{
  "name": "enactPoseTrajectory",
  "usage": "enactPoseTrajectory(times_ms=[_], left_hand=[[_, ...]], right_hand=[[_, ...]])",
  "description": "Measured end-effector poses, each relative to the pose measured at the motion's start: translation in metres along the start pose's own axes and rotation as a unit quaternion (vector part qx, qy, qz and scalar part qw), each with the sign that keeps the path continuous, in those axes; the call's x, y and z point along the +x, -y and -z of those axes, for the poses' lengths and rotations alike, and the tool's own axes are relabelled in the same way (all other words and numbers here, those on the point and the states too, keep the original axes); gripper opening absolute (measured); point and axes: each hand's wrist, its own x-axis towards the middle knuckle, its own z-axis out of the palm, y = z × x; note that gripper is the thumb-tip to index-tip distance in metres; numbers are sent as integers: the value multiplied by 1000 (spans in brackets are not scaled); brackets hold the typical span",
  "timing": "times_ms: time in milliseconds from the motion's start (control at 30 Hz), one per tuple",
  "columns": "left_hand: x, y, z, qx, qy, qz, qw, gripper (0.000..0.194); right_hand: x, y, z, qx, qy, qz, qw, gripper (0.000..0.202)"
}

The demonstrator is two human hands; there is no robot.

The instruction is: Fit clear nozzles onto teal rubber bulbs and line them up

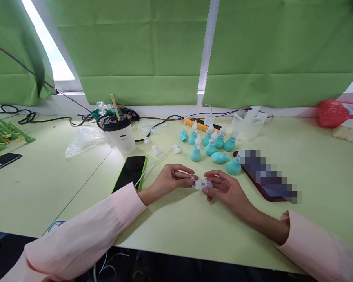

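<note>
My right hand (pixel 228 191) pinches a small clear plastic piece (pixel 205 185) above the pale green table. Just left of that piece, my left hand (pixel 173 179) has its thumb and index finger closed on a tiny translucent ring (pixel 192 179). The ring and the clear piece are very near each other; whether they touch is hard to tell. Behind my hands stand several teal bulbs (pixel 195 154) with white tips. One teal bulb (pixel 220 157) lies on its side, and another (pixel 233 166) is near my right hand. Small white parts (pixel 156 150) lie behind my left hand.
A black phone with a green edge (pixel 131 172) lies beside my left forearm. Behind it stands a lidded cup (pixel 122 137) with a straw. A red-edged phone (pixel 264 176) is at the right. Cables, an orange power strip (pixel 194 123) and a clear container (pixel 247 125) lie farther back.
</note>
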Motion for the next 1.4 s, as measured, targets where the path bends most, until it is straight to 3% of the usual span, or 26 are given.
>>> enactPoseTrajectory(times_ms=[233,533,767,933,1100,1267,1400], left_hand=[[-2,5,-3,59,6,-32,998,21],[-4,11,-7,112,10,-155,982,16],[-6,10,-9,129,34,-148,980,17],[-9,6,-12,190,32,-173,966,18],[-11,6,-11,274,16,-251,928,17],[-11,7,-10,377,-7,-374,847,17],[-11,6,-10,408,6,-432,804,20]], right_hand=[[-2,-9,-2,-26,-13,6,1000,26],[-6,-8,-8,6,23,61,998,19],[-5,-9,-8,2,-10,20,1000,33],[-6,-7,-8,11,-9,27,1000,27],[-5,-8,-7,4,-6,12,1000,28],[-6,-7,-8,-6,-13,1,1000,28],[-6,-5,-8,-15,-16,8,1000,28]])
